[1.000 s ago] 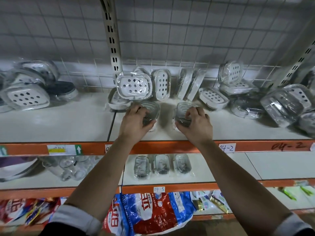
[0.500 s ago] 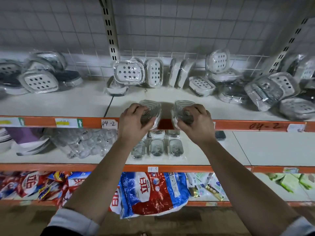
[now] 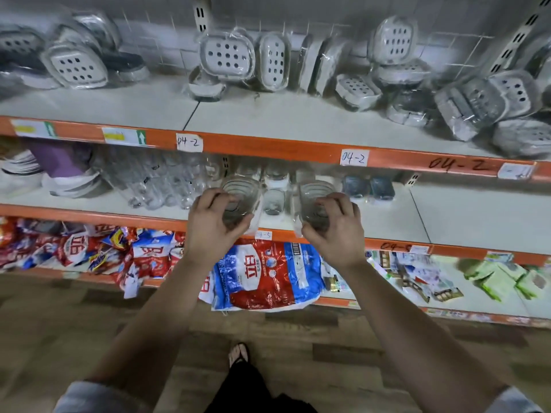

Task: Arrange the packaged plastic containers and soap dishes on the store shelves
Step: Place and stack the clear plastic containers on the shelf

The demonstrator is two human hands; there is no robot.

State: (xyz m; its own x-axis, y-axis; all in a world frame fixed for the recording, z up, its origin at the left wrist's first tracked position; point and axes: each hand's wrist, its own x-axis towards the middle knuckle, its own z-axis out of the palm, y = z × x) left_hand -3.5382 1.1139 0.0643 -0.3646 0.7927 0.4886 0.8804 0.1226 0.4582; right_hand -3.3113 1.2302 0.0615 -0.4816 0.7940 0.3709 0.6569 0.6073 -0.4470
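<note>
Gripping two wrapped containers: left container (image 3: 240, 193) clasped in left hand (image 3: 211, 232), right container (image 3: 313, 196) in right hand (image 3: 335, 235), tops jutting forward, over middle shelf (image 3: 465, 217) edge.

Soap dishes (image 3: 228, 55) sit on the upper shelf (image 3: 268, 120) above the left hand (image 3: 213, 226) and right hand (image 3: 335, 234) (a container (image 3: 238, 189) in each); detergent bags (image 3: 262, 281) lie below.

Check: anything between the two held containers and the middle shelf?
Nothing visible blocks the front edge. The left hand grips the left container and the right hand grips the right container, both just before the middle shelf. One packaged container stands there between them; the spots directly behind the held ones are hidden.
</note>
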